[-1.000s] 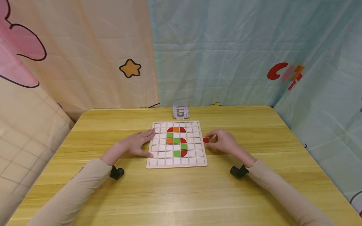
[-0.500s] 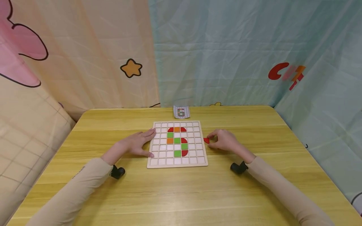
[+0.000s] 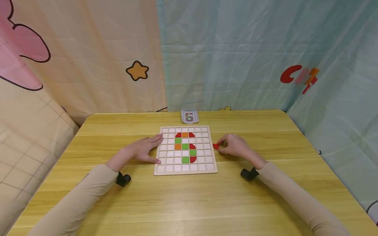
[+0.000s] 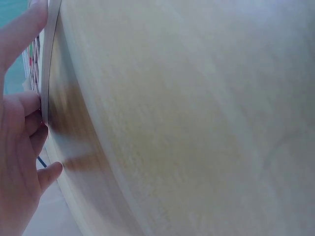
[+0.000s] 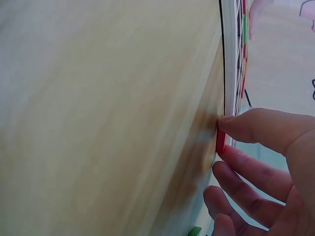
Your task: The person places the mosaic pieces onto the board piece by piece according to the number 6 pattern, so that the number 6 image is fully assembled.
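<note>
A square wooden grid board (image 3: 170,153) lies on the table, with red, orange and green tiles set in some of its cells. My left hand (image 3: 143,150) rests on its left edge, fingers and thumb spread. Just off the right edge, my right hand (image 3: 234,146) pinches a small red tile (image 3: 216,146) with one rounded side. In the right wrist view the red tile (image 5: 221,140) is held on edge between thumb and index finger, beside the board's rim. Other fingers of that hand are loosely bent. The left wrist view shows the left fingers (image 4: 32,103) at the board's rim.
A small printed card (image 3: 189,117) with a coloured grid pattern lies behind the board, near the table's back edge. A bit of green (image 5: 195,231) shows below the right fingers in the right wrist view. Patterned curtains (image 3: 218,59) surround the wooden table (image 3: 189,203).
The red tile has turned between the right fingertips, its rounded side now showing. The left hand stays on the board. The head view has shifted very slightly.
</note>
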A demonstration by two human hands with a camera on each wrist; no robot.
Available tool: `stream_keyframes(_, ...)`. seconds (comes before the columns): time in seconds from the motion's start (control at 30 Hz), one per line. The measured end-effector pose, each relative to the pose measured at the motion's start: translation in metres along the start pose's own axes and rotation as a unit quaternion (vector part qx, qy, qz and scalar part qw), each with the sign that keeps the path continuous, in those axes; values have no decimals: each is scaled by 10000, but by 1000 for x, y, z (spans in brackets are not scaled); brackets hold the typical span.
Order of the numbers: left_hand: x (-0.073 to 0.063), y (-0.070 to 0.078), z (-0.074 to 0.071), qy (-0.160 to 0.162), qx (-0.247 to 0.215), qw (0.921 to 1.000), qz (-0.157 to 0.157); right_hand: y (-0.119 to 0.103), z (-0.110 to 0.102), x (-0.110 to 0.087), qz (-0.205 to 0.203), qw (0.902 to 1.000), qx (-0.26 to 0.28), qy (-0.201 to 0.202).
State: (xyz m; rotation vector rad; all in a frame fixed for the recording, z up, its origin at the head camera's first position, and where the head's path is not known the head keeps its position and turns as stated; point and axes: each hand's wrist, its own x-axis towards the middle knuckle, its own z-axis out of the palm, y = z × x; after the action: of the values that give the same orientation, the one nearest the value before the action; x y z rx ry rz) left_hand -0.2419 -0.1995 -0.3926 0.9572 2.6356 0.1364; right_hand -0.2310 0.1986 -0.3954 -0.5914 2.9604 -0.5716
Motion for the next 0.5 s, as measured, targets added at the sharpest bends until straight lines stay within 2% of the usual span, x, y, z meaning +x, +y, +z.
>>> stream_keyframes(0.5, 1, -1, 2, 28, 41, 10000, 29, -5, -1, -5, 93, 9997, 93, 189)
